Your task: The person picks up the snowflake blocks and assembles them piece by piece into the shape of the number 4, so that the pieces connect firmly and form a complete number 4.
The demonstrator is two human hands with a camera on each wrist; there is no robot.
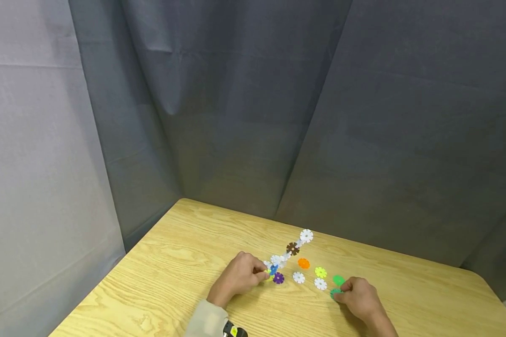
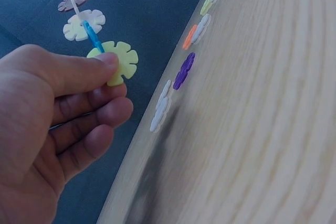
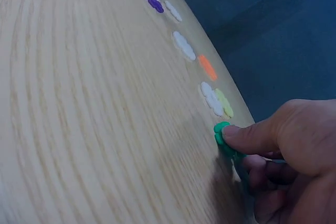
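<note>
Head view: left hand [image 1: 240, 276] pinches yellow disc [image 2: 116, 61] at chain [image 1: 288, 250] end, above counter [image 1: 173, 281]. Right hand [image 1: 358, 296] pinches green disc [image 3: 223, 137] on counter. Risk: flimsy chain joints could pop apart if twisted.

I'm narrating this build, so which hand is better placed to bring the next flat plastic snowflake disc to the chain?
Right. The right hand already pinches the dark green snowflake disc on the wooden table, while the left hand holds the linked disc chain.
</note>
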